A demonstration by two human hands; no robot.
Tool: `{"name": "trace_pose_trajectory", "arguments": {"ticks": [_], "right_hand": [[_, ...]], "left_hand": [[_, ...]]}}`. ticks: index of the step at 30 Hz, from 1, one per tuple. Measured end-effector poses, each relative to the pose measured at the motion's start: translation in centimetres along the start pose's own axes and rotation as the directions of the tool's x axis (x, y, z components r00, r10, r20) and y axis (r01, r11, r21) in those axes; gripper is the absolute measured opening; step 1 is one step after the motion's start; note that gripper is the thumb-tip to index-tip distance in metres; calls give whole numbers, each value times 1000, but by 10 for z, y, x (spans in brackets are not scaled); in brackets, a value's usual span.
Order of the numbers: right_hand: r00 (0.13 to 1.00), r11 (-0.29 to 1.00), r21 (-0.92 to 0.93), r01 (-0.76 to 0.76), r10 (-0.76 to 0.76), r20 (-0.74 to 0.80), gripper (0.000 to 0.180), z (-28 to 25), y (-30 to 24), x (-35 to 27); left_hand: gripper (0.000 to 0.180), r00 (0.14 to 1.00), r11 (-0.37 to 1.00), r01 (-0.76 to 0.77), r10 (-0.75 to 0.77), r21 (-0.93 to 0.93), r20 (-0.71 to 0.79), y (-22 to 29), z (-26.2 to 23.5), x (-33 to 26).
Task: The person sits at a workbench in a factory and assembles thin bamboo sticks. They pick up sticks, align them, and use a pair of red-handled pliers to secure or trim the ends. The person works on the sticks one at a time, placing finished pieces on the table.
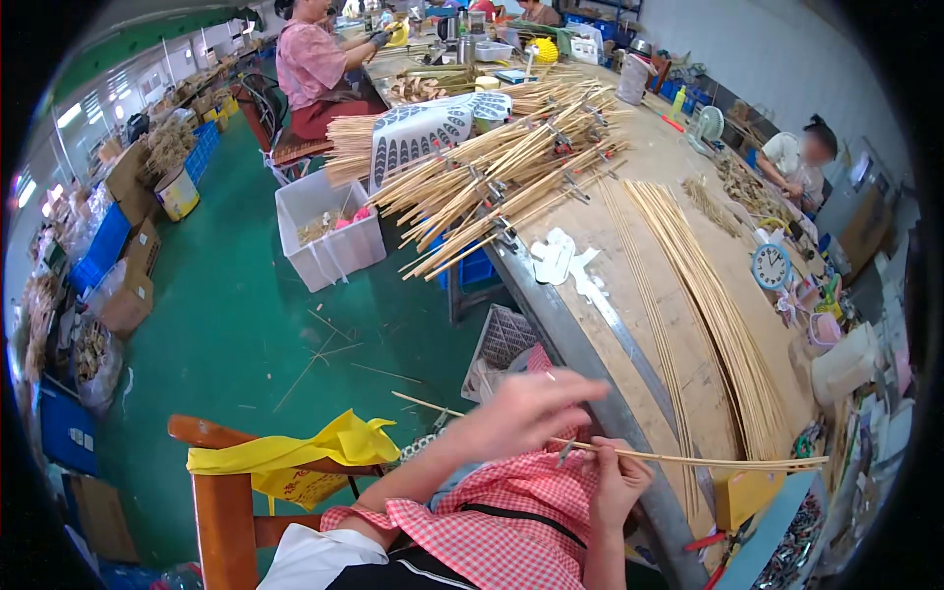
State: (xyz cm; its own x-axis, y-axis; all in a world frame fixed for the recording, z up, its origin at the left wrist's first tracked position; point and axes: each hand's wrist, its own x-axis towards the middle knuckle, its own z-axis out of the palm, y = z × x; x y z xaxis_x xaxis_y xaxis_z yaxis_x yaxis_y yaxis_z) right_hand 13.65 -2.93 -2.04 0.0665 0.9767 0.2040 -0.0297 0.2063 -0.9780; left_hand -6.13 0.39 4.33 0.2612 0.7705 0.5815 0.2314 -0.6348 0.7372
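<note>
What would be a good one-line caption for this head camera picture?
Both hands, left hand and right hand, hold a thin bamboo strip beside a workbench spread with more strips.

Between the left hand (526, 413) and the right hand (615, 482) runs a thin stick (688, 458) of pale, matt bamboo-like wood. Under both hands lies a red-checked cloth apron (501, 511), soft and matt. Beyond the right hand the surface (600, 231) is worn, dull wood with a grey metal edge strip (560, 324). Left of the left hand, the green floor (226, 324) looks smooth with a slight sheen.
</note>
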Motion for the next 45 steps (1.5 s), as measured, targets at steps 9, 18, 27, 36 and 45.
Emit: {"name": "trace_pose_trajectory", "arguments": {"ticks": [9, 18, 27, 36, 45], "right_hand": [[960, 947, -171, 271, -253, 121, 28, 20, 23, -21], [949, 914, -312, 261, -182, 259, 23, 12, -5, 16], [997, 969, 236, 76, -70, -36, 14, -10, -57, 50], [996, 968, 239, 80, -70, -50, 11, -8, -37, 52], [985, 959, 237, 158, -169, 28, 9, 2, -26, 56]], "left_hand": [[32, 962, 969, -245, 247, -29, 121, 4, 55, -17], [28, 975, 962, -217, 220, 164, 0, -14, 35, -4], [17, 995, 973, -87, 95, 216, -31, -18, 26, 1], [20, 996, 994, 17, -26, 109, 81, -34, 15, 0], [26, 934, 845, 268, -346, -463, -90, -50, -8, 0]]}}
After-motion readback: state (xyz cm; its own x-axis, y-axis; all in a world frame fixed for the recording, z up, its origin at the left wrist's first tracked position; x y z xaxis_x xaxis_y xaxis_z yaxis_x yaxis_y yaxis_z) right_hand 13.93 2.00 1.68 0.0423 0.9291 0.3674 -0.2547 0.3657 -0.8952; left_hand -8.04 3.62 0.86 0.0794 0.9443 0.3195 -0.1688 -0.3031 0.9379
